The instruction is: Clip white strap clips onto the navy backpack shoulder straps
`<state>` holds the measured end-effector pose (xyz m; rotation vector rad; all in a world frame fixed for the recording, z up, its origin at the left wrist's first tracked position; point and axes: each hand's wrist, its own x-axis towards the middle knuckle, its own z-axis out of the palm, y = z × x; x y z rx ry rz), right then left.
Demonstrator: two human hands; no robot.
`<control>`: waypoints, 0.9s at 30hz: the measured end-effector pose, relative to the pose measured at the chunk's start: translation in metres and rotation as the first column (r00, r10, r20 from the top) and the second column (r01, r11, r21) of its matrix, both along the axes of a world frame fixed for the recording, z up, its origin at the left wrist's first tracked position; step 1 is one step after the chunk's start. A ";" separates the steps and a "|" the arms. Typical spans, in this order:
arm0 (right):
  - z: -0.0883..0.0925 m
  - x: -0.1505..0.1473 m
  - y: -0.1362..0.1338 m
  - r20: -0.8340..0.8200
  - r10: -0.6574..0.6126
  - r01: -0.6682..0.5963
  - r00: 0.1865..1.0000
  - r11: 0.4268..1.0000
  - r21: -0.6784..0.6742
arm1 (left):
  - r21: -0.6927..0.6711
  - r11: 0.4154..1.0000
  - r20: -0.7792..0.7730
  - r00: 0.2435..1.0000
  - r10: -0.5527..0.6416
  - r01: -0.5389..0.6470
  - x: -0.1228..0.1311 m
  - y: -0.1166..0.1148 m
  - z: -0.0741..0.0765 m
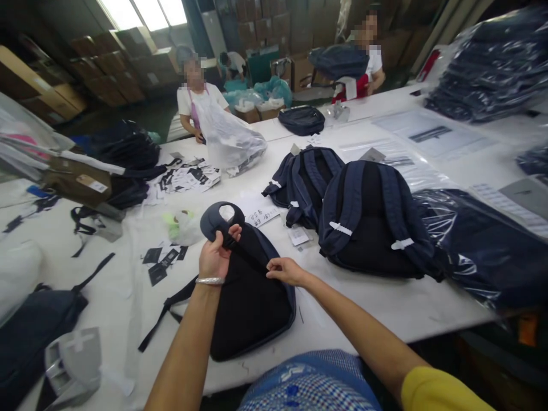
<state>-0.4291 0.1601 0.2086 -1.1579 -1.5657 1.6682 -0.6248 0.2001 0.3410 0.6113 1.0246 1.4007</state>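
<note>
A black backpack point(252, 308) with a dark blue edge lies back side up on the table in front of me. My left hand point(216, 254) is closed round its padded shoulder strap point(210, 220), which is curled over above the fingers and has a pale round patch showing in the curl. From there a black webbing strap point(252, 257) runs across the bag to my right hand point(285, 270), whose fingertips pinch it. Another webbing end point(156, 325) trails to the left of the bag. Dark paper tags point(160, 267) lie left of my left hand.
Navy backpacks point(363, 222) with white strips on their straps stand to the right, beside bags in clear plastic point(479, 245). A heap of tags point(188, 177) and a tape dispenser point(72, 365) are on the left. Co-workers point(201, 97) stand across the table point(342, 308).
</note>
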 end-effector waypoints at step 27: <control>-0.006 -0.013 0.021 0.237 0.095 -0.108 0.967 0.993 0.043 | 0.009 0.965 0.087 0.961 -0.263 0.264 -0.010 -0.001 0.006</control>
